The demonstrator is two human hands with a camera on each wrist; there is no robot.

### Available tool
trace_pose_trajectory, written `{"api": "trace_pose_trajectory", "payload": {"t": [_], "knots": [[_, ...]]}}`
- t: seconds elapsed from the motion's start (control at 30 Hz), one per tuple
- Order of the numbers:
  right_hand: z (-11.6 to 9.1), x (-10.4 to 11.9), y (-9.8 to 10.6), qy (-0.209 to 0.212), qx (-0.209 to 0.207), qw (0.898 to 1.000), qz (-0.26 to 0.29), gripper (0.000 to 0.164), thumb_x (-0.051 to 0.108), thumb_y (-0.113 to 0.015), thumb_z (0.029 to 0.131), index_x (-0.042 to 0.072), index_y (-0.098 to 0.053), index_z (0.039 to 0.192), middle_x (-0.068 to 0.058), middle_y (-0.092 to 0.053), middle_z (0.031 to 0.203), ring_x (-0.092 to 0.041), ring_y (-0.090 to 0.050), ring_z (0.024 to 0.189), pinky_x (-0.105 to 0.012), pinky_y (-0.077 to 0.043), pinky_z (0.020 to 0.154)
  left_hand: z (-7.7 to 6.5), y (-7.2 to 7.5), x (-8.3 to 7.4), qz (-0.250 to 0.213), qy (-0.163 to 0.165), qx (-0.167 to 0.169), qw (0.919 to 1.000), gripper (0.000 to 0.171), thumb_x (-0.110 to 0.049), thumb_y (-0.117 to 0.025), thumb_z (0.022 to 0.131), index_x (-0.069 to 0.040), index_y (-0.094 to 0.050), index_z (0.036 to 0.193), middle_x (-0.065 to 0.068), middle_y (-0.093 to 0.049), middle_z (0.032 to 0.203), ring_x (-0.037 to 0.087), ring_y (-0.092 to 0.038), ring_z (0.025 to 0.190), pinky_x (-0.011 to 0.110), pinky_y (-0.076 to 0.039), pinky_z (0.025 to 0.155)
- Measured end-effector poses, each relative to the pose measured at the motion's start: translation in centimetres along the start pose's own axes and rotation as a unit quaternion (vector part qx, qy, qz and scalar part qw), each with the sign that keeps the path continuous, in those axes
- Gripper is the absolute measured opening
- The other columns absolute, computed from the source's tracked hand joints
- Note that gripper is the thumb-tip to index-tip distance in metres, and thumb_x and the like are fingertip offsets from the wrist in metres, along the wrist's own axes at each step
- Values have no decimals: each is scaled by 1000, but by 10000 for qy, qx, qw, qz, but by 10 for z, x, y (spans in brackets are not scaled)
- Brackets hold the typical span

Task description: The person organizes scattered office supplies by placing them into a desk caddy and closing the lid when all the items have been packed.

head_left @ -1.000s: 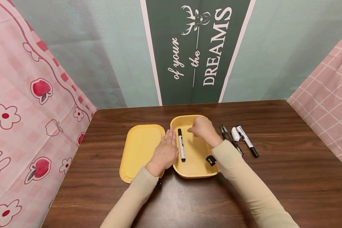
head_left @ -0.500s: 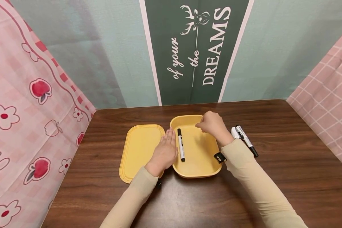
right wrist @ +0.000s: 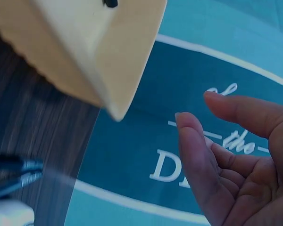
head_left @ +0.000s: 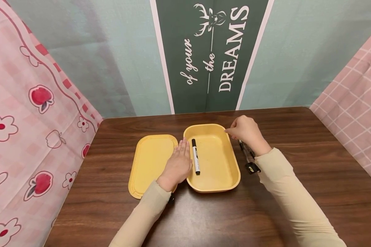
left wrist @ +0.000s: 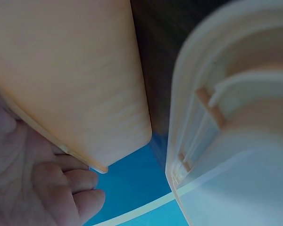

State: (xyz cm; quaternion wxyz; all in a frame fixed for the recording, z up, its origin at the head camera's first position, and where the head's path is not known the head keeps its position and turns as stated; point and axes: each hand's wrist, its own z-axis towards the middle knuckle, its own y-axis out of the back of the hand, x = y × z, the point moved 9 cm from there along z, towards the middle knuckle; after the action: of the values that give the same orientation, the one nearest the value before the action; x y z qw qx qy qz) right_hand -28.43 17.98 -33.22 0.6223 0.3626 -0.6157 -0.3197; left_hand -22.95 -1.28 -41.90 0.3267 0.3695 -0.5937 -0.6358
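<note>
A yellow box [head_left: 214,161] lies on the table with a black-capped white marker [head_left: 196,157] inside, along its left side. My left hand [head_left: 177,164] rests against the box's left rim with its fingers straight. My right hand [head_left: 246,132] hovers by the box's far right corner. Its thumb [right wrist: 240,110] and index finger stand apart in the right wrist view, with nothing between them. Partly under the right hand and arm lie dark pens [head_left: 244,151] on the table. The right forearm hides whatever lies beyond them in the head view.
Left of the box lies a yellow lid [head_left: 153,161], partly covered by my left hand and sleeve. A white object [right wrist: 12,214] shows beside the pens in the right wrist view. Fabric hangings surround the table's [head_left: 312,144] back and sides.
My right hand has moved rightward from above the inside of the box to its far right corner. The left hand stays at the left rim, and the marker has not moved.
</note>
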Motion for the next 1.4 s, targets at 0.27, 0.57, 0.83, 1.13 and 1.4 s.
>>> {"api": "trace_pose_trajectory", "payload": {"t": [0.27, 0.57, 0.83, 1.13, 1.4], "knots": [[-8, -34, 22, -36, -39, 9997, -256, 24, 23, -69, 83, 3, -67, 69, -1, -61, 57, -17, -54, 53, -32, -43, 52, -4, -2, -9, 63, 96, -79, 9999, 59, -21, -41, 99, 13, -21, 144, 28, -10, 152, 35, -15, 141, 42, -20, 113], [-14, -74, 37, 4, -166, 9982, -572, 23, 20, -68, 82, -3, -66, 84, -14, -65, 79, -23, -54, 62, -38, -45, 56, -8, -7, -16, 171, 176, -13, 9997, 60, -22, -40, 100, 13, -20, 144, 28, -9, 152, 35, -15, 141, 42, -19, 113], [-19, -108, 41, -72, -41, 9975, -707, 21, 18, -65, 83, -2, -64, 79, -16, -63, 78, -23, -50, 60, -39, -43, 56, -10, -10, -21, 174, 225, -57, 9996, 60, -22, -41, 100, 12, -19, 144, 27, -8, 152, 34, -14, 141, 43, -20, 113], [-20, -136, 36, -58, 143, 9968, -784, 22, 16, -65, 83, 6, -59, 64, 0, -51, 61, -19, -39, 55, -35, -36, 56, -10, -9, -23, 186, 206, -106, 9996, 59, -22, -40, 100, 13, -20, 144, 28, -10, 152, 35, -15, 141, 43, -20, 112], [-17, -160, 25, -245, 460, 9958, -753, 30, 16, -66, 82, 11, -49, 58, 5, -35, 55, -15, -32, 53, -31, -29, 52, -10, -9, -23, 233, 183, -183, 9994, 59, -21, -40, 100, 14, -21, 143, 29, -12, 151, 36, -18, 140, 43, -23, 112]]}}
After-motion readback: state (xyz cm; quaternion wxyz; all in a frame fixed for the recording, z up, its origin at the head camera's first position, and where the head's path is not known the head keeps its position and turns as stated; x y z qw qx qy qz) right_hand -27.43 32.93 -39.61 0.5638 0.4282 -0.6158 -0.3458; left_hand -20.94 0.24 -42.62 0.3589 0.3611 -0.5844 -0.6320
